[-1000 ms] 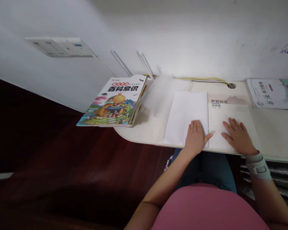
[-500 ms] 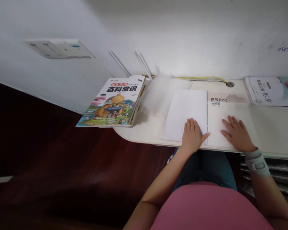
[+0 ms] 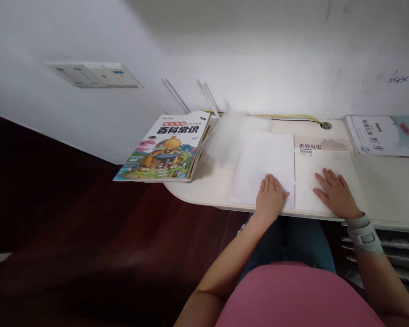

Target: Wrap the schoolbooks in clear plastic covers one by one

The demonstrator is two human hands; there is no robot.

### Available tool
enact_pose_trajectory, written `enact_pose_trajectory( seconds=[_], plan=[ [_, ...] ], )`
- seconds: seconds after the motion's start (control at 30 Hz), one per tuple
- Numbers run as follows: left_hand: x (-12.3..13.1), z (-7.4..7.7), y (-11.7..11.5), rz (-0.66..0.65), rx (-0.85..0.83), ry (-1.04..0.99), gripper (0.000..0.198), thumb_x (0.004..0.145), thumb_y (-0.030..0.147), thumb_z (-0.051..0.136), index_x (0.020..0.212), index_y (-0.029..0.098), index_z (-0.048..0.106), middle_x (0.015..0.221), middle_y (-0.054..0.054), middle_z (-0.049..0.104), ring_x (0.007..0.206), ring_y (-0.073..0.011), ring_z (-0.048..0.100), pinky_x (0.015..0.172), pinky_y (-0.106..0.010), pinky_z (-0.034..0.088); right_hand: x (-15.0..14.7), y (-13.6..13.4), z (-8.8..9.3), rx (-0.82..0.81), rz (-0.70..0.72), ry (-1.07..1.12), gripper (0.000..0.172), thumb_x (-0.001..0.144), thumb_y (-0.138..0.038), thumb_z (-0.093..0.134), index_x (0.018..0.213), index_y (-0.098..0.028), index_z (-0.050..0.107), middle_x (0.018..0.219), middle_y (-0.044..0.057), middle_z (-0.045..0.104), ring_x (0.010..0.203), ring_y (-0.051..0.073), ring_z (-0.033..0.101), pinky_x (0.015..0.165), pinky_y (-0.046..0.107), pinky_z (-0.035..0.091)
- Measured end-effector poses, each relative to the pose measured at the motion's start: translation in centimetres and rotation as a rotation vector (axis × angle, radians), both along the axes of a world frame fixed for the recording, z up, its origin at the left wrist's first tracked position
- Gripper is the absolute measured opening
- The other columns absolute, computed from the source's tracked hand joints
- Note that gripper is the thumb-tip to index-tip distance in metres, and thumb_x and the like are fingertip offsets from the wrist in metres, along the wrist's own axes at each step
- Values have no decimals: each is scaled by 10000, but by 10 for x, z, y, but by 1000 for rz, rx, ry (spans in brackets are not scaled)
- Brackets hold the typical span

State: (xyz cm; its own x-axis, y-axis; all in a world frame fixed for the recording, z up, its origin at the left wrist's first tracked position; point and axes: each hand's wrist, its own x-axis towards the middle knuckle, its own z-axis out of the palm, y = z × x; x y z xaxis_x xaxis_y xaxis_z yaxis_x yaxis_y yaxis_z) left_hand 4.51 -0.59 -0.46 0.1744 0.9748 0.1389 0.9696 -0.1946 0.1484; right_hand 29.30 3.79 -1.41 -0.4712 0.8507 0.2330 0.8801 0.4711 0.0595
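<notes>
A: Okay, hands?

B: Left hand (image 3: 269,200) is flat, fingers together, palm down on the near corner of the white sheet (image 3: 259,159). Right hand (image 3: 334,197) is flat too, fingers slightly apart, on the booklet (image 3: 322,154) just beside it. Neither grips anything.

A: Step?

B: Looks like pressing the sheet flat along the booklet's edge, on the desk (image 3: 378,190).

A: Next move needs?

B: I'd say the right hand pinning the booklet so nothing slides. Picture book (image 3: 163,147) sits well out past the left hand, untouched.
</notes>
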Motion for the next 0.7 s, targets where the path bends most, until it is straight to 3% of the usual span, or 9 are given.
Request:
enact_pose_trajectory(
  seconds=[0.1, 0.2, 0.27, 0.4, 0.53, 0.6, 0.7],
  plan=[
    [-32, 13, -3, 9, 83, -33, 433, 932, 205, 373, 1336, 99, 489, 1406, -194, 477, 1349, -265, 399, 1098, -454, 346, 2, 1, -2, 5, 6, 1, 538, 948, -456, 341, 1382, -160, 458, 1468, 184, 401, 1354, 315, 368, 1058, 523, 319],
    [-76, 23, -8, 356, 160, -44, 531, 891, 237, 458, 1397, 88, 398, 1432, -237, 427, 1316, -333, 427, 1041, -519, 384, -4, -3, 1, 18, -4, 27, 534, 954, -438, 331, 1392, -154, 443, 1455, 193, 416, 1347, 320, 379, 1043, 530, 339],
    [-100, 24, -10, 490, 90, -80, 632, 854, 293, 527, 1407, 42, 355, 1395, -273, 450, 1263, -374, 468, 982, -527, 426, -18, -9, 5, 11, 14, 51, 528, 960, -412, 325, 1391, -129, 440, 1450, 198, 421, 1353, 316, 372, 1049, 521, 338],
    [-123, 12, -10, 486, 7, -214, 714, 811, 385, 573, 1387, 20, 363, 1290, -268, 530, 1176, -368, 523, 954, -508, 437, -63, -28, 13, -81, 201, 81, 623, 952, -507, 314, 1393, -81, 422, 1463, 190, 405, 1365, 278, 360, 1091, 477, 315],
    [-129, 5, -10, 515, 24, -420, 657, 763, 288, 580, 1365, 90, 407, 1180, -198, 601, 1026, -291, 598, 919, -459, 458, -92, -40, 12, -97, 267, 88, 783, 872, -629, 416, 1402, -52, 405, 1477, 235, 356, 1390, 336, 294, 1112, 528, 259],
    [-132, 12, -10, 559, -1, -598, 635, 734, 257, 587, 1338, 123, 441, 1027, -121, 648, 858, -224, 621, 841, -399, 488, -93, -40, 10, -89, 294, 85, 816, 845, -645, 458, 1407, -58, 400, 1488, 241, 330, 1398, 356, 267, 1116, 540, 242],
    [-131, 39, -12, 528, 4, -1040, 596, 707, 321, 644, 1260, 149, 504, 779, 0, 612, 637, -129, 558, 671, -279, 482, -89, -39, 9, -104, 344, 94, 816, 838, -642, 477, 1401, -55, 406, 1483, 241, 342, 1391, 362, 279, 1118, 530, 257]
  ],
)
